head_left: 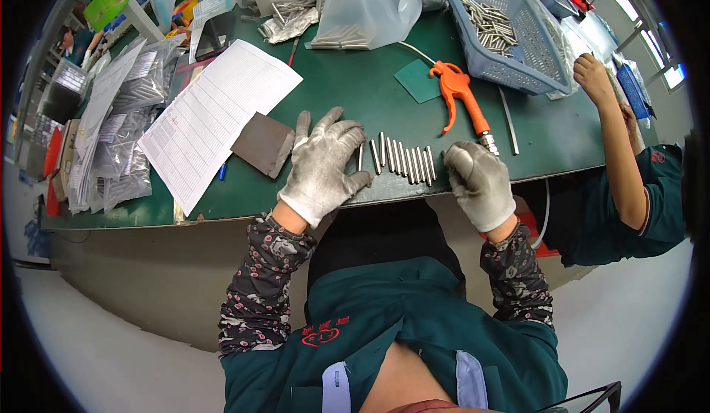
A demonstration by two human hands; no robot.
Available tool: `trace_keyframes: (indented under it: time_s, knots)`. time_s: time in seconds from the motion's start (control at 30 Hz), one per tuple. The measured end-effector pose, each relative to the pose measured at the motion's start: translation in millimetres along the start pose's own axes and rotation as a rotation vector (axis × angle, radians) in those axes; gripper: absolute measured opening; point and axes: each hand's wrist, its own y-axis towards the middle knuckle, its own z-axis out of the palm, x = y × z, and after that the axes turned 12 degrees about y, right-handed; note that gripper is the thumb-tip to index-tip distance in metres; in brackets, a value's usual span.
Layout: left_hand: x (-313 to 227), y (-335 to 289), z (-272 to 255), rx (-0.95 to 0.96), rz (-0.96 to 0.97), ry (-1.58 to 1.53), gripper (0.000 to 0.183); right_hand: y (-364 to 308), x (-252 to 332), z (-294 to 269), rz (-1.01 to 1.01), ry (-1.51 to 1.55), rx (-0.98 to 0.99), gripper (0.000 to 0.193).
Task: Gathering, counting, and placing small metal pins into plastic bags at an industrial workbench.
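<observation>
A row of several slim metal pins [402, 160] lies on the green tabletop [347, 80] in front of me, side by side and slightly slanted. My left hand [323, 167], in a grey-white work glove, rests at the row's left end with fingers stretched out; the leftmost pin is beside its fingertips. At the right end my right hand [481, 185], gloved too, has its fingers curled together near the last pin. Whatever those fingers may hold is hidden. A dark brown square block or pad [262, 145] lies just left of my left hand.
An orange air blow gun [460, 96] lies beyond my right hand, near a thin metal strip [509, 121]. A blue basket [529, 80] holds many pins. Printed sheets [222, 110] and bagged parts [122, 143] cover the left. At right, a co-worker's arm [621, 154] reaches over the table.
</observation>
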Motion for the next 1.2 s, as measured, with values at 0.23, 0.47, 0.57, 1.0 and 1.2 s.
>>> trace_keyframes:
  time_s: [0.23, 0.47, 0.57, 1.0, 1.2]
  knots:
    - [-2.1, -0.8, 1.7, -0.113, 0.001, -0.023, 0.051, -5.6, -1.7, -0.9, 0.027, 0.126, 0.108, 0.024]
    - [-9.6, 1.9, -1.9, -0.045, -0.098, 0.000, 0.049, -10.0, -6.0, 4.0, 0.018, 0.151, 0.033, 0.019]
    - [-10.0, 4.7, -2.3, -0.049, -0.068, 0.143, 0.037, -10.0, -7.5, 2.6, 0.043, 0.176, 0.043, 0.018]
    - [-2.1, 18.1, -6.0, -0.050, 0.176, 0.106, 0.035, -6.5, -6.2, -0.5, 0.092, 0.228, 0.116, 0.032]
    - [-12.3, 25.6, -13.7, 0.102, 0.111, 0.218, 0.050, 6.1, -0.8, 5.0, 0.111, 0.113, 0.275, 0.067]
